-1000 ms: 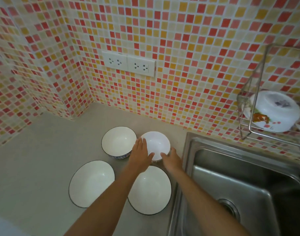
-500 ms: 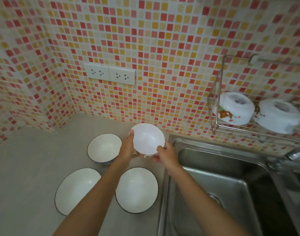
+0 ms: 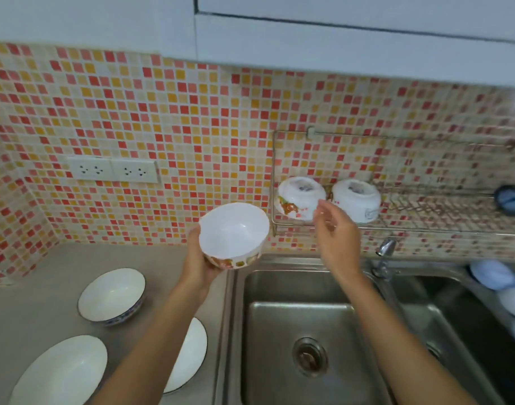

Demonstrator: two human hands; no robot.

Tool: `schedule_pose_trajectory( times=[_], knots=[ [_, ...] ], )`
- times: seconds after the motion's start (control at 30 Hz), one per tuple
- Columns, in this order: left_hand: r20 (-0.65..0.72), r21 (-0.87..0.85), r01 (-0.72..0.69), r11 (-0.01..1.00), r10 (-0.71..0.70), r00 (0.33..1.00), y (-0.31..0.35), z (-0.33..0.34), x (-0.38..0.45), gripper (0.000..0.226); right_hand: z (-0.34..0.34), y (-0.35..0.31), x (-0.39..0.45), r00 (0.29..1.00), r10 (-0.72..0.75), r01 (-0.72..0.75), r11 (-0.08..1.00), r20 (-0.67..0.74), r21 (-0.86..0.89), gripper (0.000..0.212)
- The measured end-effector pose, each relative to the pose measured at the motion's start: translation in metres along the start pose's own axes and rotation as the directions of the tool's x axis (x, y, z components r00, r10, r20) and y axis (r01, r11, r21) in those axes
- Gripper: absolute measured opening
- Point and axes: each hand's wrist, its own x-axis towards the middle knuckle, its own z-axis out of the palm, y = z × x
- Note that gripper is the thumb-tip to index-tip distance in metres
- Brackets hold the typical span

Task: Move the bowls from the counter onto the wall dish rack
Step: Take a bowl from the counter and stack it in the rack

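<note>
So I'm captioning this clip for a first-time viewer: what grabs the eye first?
The white bowl held up in the left hand above the counter's edge, beside the sink. Then the red and yellow mosaic wall, and two bowls upside down on the wall dish rack beyond the empty right hand.

No words, brand names or numbers can be read anywhere. The two upturned bowls on the wall dish rack [image 3: 425,211] carry dark printed marks on their bases, one on the left bowl [image 3: 301,197] and one on the right bowl [image 3: 357,198], and the right bowl has a small grey mark on its side, but all are too blurred to make out.
</note>
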Motion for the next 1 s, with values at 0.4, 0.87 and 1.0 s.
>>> schedule_pose_trajectory(
  times=[0.4, 0.87, 1.0],
  knots=[
    [0.092, 0.005, -0.061, 0.998, 0.06, 0.994, -0.056, 0.084, -0.026, 0.048, -0.088, 0.157, 0.053, 0.983, -0.01, 0.133, 0.72, 0.181, -0.681, 0.068],
    [0.13, 0.122, -0.21, 0.97, 0.194, 0.972, -0.076, 0.179, -0.015, 0.046, -0.103, 0.163, 0.058, 0.952, -0.208, 0.304, 0.718, 0.224, -0.627, 0.054],
    [0.108, 0.239, -0.247, 0.939, 0.227, 0.968, -0.071, 0.206, -0.001, 0.044, -0.119, 0.172, 0.072, 0.935, -0.227, 0.352, 0.683, 0.273, -0.64, 0.052]
  ],
)
